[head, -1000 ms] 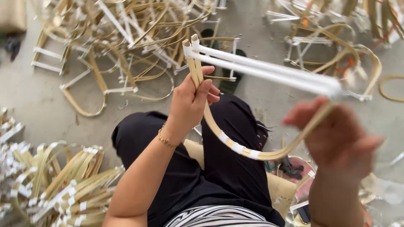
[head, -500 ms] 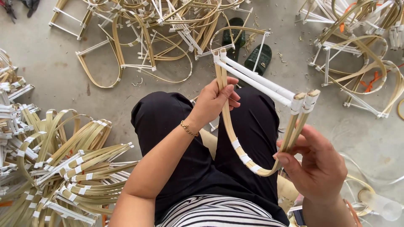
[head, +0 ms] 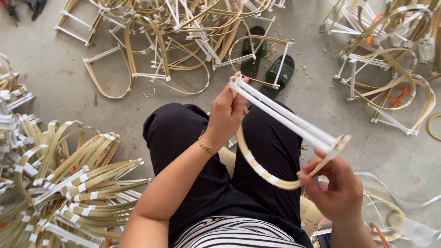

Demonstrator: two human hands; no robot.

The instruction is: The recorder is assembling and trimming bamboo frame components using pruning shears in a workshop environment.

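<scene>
Seated worker holds a bent bamboo hoop braced by white bars above the lap. The left hand pinches the corner at 11 o'clock; the right hand grasps the corner at 4 o'clock. Step judged: checking or securing the corner bindings; a firm, steady grip matters next.

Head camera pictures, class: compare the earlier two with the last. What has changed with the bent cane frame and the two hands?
The right hand dropped lower, so the frame now slopes down to the right. The left hand kept its grip on the upper corner; the frame remained held over the lap.
</scene>
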